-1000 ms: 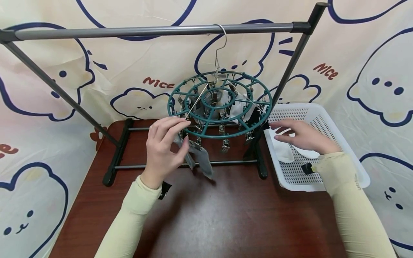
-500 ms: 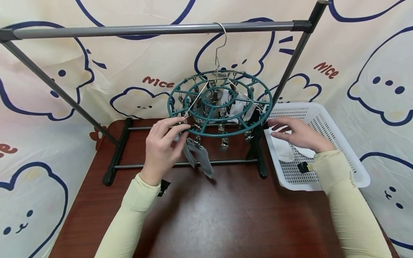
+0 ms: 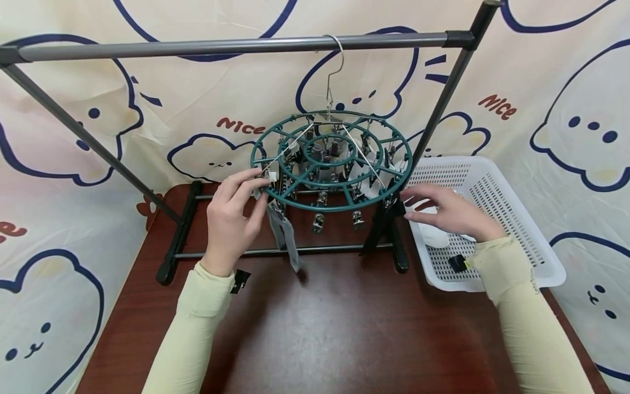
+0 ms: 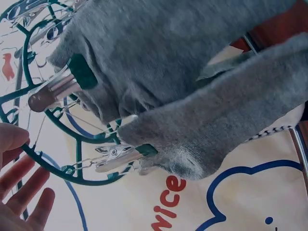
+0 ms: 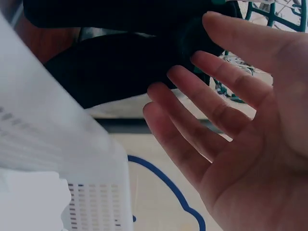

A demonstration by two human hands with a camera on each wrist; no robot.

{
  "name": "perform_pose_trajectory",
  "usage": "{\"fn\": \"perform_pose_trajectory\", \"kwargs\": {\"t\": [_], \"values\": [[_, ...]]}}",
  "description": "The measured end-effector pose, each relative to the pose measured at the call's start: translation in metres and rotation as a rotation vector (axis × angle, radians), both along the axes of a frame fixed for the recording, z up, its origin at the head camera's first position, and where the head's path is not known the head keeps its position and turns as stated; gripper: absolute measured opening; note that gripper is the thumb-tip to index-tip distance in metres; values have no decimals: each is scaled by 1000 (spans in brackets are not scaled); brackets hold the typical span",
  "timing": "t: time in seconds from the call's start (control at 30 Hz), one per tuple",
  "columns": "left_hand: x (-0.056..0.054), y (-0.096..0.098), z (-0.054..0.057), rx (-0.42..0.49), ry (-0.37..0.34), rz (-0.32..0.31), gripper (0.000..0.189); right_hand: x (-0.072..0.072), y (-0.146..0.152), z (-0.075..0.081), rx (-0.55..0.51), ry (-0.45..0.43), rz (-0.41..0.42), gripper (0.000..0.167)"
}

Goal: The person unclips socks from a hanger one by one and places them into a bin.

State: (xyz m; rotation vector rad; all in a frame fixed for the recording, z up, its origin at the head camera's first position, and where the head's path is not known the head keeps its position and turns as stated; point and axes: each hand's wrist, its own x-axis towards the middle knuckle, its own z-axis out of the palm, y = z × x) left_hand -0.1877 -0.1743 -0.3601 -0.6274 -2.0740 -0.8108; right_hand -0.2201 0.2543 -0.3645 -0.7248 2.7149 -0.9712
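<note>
From here I see the left hand (image 3: 228, 219) pinching the rim of a round green hanger (image 3: 334, 208); beyond it, the backdrop (image 3: 241, 126) reads "Nice" in red. Below those fingertips dangle fuzzy grey socks (image 4: 144, 67) (only the left wrist view shows the clip's (image 4: 62, 85) green tip). The right hand (image 3: 448, 210), loose and holding nothing, hovers near black cloth (image 5: 120, 57), above a perforated white basket (image 3: 507, 202).

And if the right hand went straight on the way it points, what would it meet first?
Probably the black cloth hanging below the round hanger; depth is unclear, and the right hand may already touch it.
</note>
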Motion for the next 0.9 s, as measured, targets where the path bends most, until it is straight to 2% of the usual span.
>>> {"fn": "perform_pose_trajectory", "kwargs": {"t": [0.17, 0.33, 0.43, 0.63, 0.9], "values": [[-2, 0, -4, -56, 90, -16, 28, 5, -10, -4, -29, -41, 10, 45], [-1, 6, -5, -163, 188, -75, 29, 13, -19, -4, -54, -45, 0, 43], [-1, 8, -4, -193, 194, -84, 25, 17, -23, -3, -61, -33, -2, 42], [-4, 9, -2, -186, 191, -28, 18, 22, -27, -6, -64, 26, 15, 37], [-8, 6, 0, -161, 181, -15, 19, 40, -38, 1, -89, 146, 20, 20]]}}
